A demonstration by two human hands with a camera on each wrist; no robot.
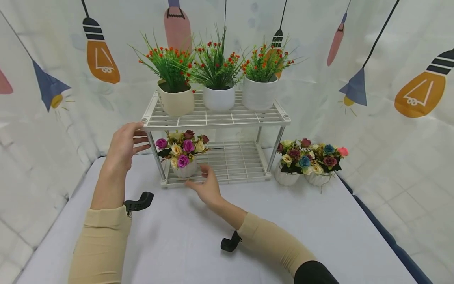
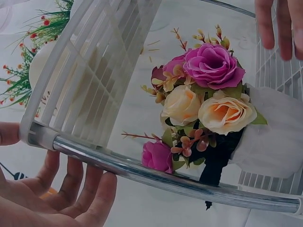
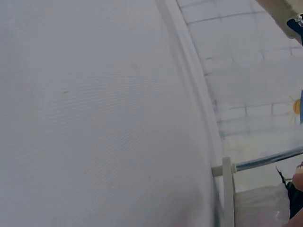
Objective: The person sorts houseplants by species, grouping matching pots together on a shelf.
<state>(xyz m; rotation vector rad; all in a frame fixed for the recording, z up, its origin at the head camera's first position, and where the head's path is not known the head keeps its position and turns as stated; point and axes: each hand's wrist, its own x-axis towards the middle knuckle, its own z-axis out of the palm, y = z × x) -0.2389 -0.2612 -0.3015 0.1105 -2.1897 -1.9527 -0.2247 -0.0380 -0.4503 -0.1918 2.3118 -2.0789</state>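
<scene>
A white two-tier wire rack (image 1: 213, 125) with metal posts stands on the table. My left hand (image 1: 125, 142) holds its upper left front corner, thumb at the shelf edge and fingertips against the post (image 2: 156, 177). On the lower shelf's left end sits a white pot (image 1: 186, 169) of artificial roses (image 2: 215, 66), purple, cream and dark red. My right hand (image 1: 207, 185) is just right of that pot at the shelf's front edge, thumb and fingers spread apart. In the left wrist view, fingers (image 2: 284, 28) of the right hand show near the pot. Most of the right hand is outside the right wrist view.
On the top shelf stand a cream pot (image 1: 176, 101), a white pot (image 1: 219, 98) and a ribbed white pot (image 1: 260, 94), all with red-flowered grass plants. Two more rose pots, a left one (image 1: 287, 176) and a right one (image 1: 318, 178), stand right of the rack on the white-covered table (image 1: 184, 236).
</scene>
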